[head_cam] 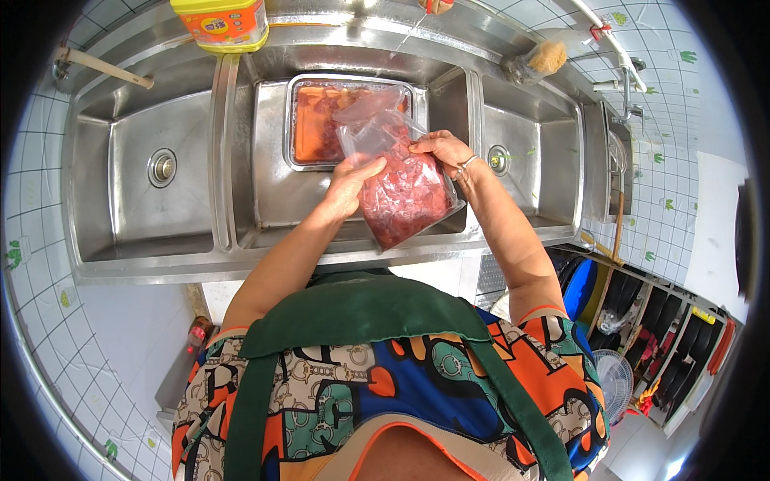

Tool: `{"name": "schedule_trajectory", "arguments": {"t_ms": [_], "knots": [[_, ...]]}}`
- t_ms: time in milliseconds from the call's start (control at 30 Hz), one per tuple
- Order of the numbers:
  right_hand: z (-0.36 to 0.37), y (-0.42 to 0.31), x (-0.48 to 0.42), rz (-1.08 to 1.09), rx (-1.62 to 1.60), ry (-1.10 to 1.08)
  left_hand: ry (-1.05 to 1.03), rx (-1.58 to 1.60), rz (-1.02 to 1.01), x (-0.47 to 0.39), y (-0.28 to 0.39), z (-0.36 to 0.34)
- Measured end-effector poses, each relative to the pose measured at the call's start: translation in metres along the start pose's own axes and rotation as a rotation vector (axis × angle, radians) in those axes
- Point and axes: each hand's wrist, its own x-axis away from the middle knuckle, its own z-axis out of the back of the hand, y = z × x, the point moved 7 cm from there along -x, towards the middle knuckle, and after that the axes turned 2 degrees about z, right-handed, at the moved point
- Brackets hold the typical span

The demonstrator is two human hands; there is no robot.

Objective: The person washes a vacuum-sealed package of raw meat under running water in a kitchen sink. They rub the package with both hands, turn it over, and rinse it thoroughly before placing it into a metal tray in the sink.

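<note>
A clear plastic bag of raw red meat pieces is held over the front part of the middle steel sink. My left hand grips the bag's left edge, thumb on top. On its upper right side, my right hand pinches the plastic between thumb and fingers; a bracelet circles that wrist. The bag's upper end lies loose over a rectangular metal tray, which stands in the sink with reddish liquid and more meat in it. The bag hides part of the tray.
Sink basins with drains lie to the left and right. A yellow and orange tub stands on the back ledge. A pipe-like spout reaches over the left basin. A bagged brown item sits at the back right.
</note>
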Motion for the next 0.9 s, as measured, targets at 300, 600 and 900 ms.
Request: {"name": "schedule_trajectory", "arguments": {"t_ms": [300,600,900], "knots": [[-0.008,-0.001,0.005,0.005,-0.103,-0.027,0.009,-0.028,-0.011,-0.004,0.003,0.005],[-0.015,-0.003,0.000,-0.050,-0.130,0.008,0.021,-0.057,0.016,-0.003,0.003,0.004],[-0.013,0.012,-0.041,-0.066,0.140,0.123,0.007,0.103,0.184,-0.017,-0.006,0.020]]}}
